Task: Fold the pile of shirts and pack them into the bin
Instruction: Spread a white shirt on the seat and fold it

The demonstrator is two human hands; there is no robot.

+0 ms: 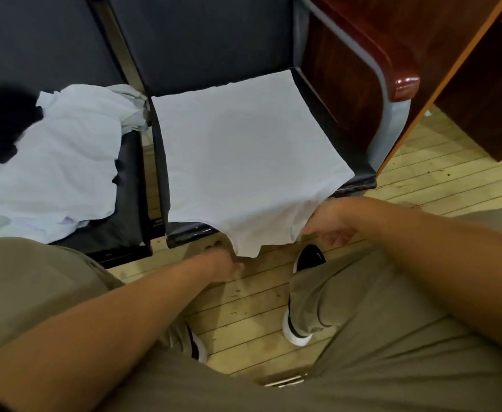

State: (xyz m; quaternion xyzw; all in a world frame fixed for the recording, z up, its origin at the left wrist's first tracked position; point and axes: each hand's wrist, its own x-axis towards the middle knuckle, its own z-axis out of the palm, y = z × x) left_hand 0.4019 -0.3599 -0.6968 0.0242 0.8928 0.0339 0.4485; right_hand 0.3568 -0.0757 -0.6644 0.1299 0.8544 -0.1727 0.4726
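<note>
Pinching the near edge of a white shirt (244, 150) with both hands, I have it spread flat over the black seat (359, 181) in front of me, because a smooth, square layer is what a clean fold needs. My left hand (227, 263) grips the part that hangs over the seat's front edge, and my right hand (330, 224) grips the corner just off the front right corner, fingers curled onto the cloth. Holding both ends lets me pull the hem taut and keep it off the floor (244, 307). The pile (53, 168) of unfolded shirts lies crumpled on the neighbouring seat (125, 227) to my left, close enough to reach, with a dark cloth (0, 123) at its far left corner. I cannot see the bin from here, so I judge packing comes later.
</note>
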